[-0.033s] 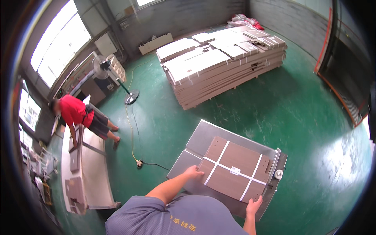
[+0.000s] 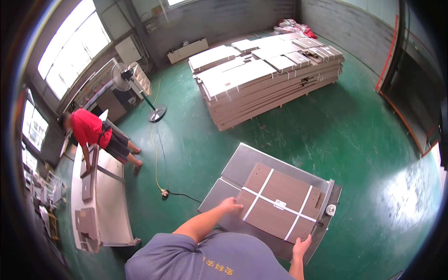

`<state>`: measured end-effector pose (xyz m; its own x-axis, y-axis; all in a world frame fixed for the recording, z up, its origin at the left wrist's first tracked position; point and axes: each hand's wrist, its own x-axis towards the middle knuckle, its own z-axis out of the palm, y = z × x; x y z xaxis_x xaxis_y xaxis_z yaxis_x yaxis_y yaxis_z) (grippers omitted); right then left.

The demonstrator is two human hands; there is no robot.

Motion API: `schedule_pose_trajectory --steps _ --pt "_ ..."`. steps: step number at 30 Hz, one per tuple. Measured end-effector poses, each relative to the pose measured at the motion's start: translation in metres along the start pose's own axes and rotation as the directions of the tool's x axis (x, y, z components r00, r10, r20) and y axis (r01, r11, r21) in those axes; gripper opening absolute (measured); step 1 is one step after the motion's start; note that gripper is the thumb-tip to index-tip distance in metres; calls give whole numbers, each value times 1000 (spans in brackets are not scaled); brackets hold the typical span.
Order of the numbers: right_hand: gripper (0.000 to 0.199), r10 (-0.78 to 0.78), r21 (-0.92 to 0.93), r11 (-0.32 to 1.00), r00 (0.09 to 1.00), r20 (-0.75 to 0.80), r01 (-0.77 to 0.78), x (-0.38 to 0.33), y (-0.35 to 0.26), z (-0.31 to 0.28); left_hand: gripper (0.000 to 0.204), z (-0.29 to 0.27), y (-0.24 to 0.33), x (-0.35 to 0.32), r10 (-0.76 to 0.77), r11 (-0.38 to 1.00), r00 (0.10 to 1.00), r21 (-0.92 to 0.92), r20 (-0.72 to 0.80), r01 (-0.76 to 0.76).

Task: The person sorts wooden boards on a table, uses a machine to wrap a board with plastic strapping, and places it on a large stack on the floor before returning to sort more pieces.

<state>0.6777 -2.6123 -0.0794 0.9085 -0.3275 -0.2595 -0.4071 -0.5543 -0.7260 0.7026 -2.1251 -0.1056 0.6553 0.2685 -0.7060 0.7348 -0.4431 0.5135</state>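
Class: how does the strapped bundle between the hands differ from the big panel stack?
The bundle is small; the stack far larger. The bundle lies on a grey table; the stack stands low over green floor. The left hand and right hand touch the bundle; no hand touches the stack. Both show brown surfaces and white straps.

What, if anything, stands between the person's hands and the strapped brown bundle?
Nothing visible does: the left hand meets the strapped brown bundle at its left edge, and the right hand is at its near right corner.
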Motion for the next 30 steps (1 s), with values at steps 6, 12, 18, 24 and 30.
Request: schedule_pose_trajectory --steps 6,12,18,24,30 --pt "74 114 66 991 994 2 -114 18 -13 0 85 -8 6 -9 23 1000 1000 11 1 -23" --pt "71 145 -11 989 984 -100 -147 18 -26 17 74 -47 20 -43 135 983 989 119 56 -141" --pt "66 270 88 962 949 -163 -258 42 -5 34 75 -73 20 -57 204 963 975 164 82 -215" --pt "60 419 175 905 883 -211 -388 31 -29 48 72 -91 9 -44 204 966 975 142 93 -215" --pt "34 374 487 796 925 74 -361 -55 -70 136 62 -161 -32 47 219 969 975 107 29 -221"
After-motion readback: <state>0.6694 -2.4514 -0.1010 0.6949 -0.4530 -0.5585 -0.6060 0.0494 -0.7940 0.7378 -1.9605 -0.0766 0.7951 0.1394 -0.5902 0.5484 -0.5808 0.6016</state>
